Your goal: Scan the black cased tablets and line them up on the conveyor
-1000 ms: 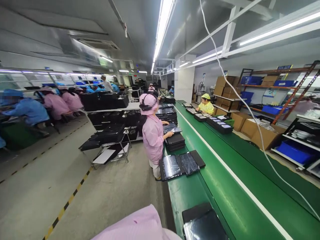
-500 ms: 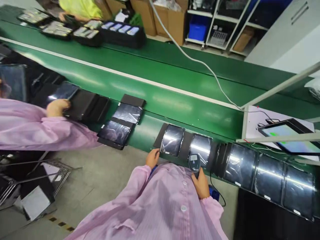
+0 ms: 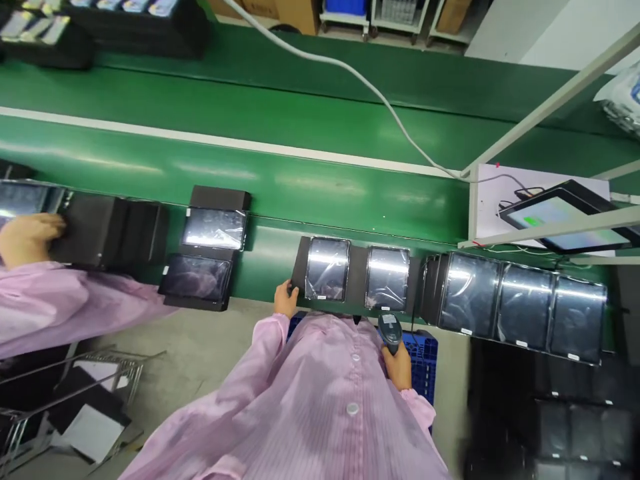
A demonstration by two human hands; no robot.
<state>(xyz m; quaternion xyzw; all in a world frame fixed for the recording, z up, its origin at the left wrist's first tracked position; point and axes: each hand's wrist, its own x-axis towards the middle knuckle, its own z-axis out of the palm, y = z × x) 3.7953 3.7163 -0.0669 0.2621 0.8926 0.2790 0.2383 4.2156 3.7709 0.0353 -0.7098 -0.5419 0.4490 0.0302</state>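
Note:
In my right hand (image 3: 399, 367) is a dark handheld barcode scanner (image 3: 390, 331), its head just in front of the bench's near edge. My left hand (image 3: 286, 298) has its fingers closed on the near left corner of a black foam tray (image 3: 359, 280). Two film-covered display panels lie in that tray: a left panel (image 3: 327, 268) and a right panel (image 3: 387, 279), each with a small white label at its near edge. The scanner is close below the right panel, apart from it.
To the right, a black tray holds a row of panels (image 3: 525, 305); a tablet (image 3: 570, 217) rests on a white stand behind it. On the left lie two panels on black foam (image 3: 220, 198), near a co-worker's hand (image 3: 30, 237). A blue crate (image 3: 425, 363) is under the bench.
The view has shifted. The scanner, which overlapped the right panel's near edge, is now clear of it, closer to my body. My left hand stays at the tray's corner.

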